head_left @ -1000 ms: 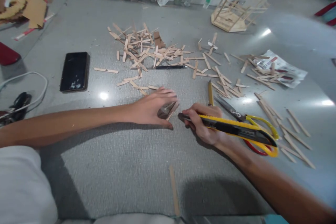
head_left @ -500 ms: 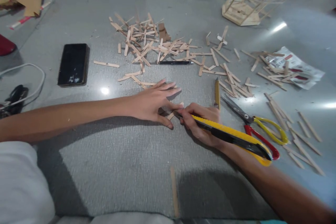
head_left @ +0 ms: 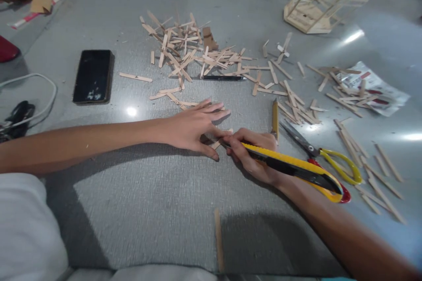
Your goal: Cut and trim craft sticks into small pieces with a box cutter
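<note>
Currently touching a short pale wooden stick [head_left: 216, 144] on the grey table [head_left: 141, 210], nearer to the near edge than to the far edge, with the left hand [head_left: 191, 129], palm down and fingers spread, thumb and index finger on either side. Pinching a long yellow-and-black plastic utility knife [head_left: 293, 168] close to its front end with the right hand [head_left: 252, 167], fingers curled tight, with tip at the stick and handle slanting back over the wrist. Just beyond the right hand, note a slim yellow cutter [head_left: 275, 118], then metal scissors [head_left: 313, 152] with one yellow and one red handle, partly behind the knife. Toward the far edge, see a loose heap of pale wooden pieces [head_left: 185, 40], with a black pen [head_left: 224, 77] along its near side. Well to the left, find a black rectangular phone [head_left: 92, 77]; near the far right corner, an openwork frame of thin pale wood [head_left: 306, 19]. At the near edge, note one lone wooden strip [head_left: 218, 239], pointing toward it.
</note>
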{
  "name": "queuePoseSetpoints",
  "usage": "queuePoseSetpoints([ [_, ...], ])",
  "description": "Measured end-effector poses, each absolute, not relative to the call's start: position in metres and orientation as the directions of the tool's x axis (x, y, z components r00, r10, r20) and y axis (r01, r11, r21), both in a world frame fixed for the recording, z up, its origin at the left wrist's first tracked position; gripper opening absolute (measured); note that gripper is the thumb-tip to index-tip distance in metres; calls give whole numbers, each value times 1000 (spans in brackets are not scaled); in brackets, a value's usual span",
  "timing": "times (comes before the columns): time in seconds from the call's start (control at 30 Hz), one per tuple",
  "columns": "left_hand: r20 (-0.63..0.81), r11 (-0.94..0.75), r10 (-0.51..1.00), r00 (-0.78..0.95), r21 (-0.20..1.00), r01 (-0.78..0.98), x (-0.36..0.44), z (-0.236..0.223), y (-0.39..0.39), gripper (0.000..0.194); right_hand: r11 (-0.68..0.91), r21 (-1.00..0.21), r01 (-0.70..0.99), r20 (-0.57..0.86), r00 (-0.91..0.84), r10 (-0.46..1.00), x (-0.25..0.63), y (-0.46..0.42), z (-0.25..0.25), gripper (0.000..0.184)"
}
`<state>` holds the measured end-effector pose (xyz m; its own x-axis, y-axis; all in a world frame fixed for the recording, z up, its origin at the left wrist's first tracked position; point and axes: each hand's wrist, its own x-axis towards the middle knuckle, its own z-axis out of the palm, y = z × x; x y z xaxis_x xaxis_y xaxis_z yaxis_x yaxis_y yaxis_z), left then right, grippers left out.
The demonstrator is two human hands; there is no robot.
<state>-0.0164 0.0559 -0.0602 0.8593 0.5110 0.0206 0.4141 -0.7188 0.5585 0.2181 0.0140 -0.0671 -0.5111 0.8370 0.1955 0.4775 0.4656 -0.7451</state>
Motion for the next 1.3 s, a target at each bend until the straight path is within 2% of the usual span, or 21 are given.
queuePoseSetpoints([
  [0.27,25,-712,497,868,584,391,-17,-57,56,47,458,-753,473,198,-501,842,217,14,-66,28],
  [0.47,33,-690,507,861,614,383,-17,-61,57,53,432,-752,497,162,-497,853,214,14,-62,31],
  [0.7,-38,-700,484,874,583,413,-17,-56,58,56,500,-694,518,222,-507,833,208,10,-60,34],
  [0.93,-35,-718,481,876,557,417,-16,-59,58,55,488,-725,487,223,-505,834,209,10,-64,28],
  [1.3,-86,-699,472,877,569,432,-15,-53,58,50,411,-781,471,171,-471,866,208,8,-64,34],
])
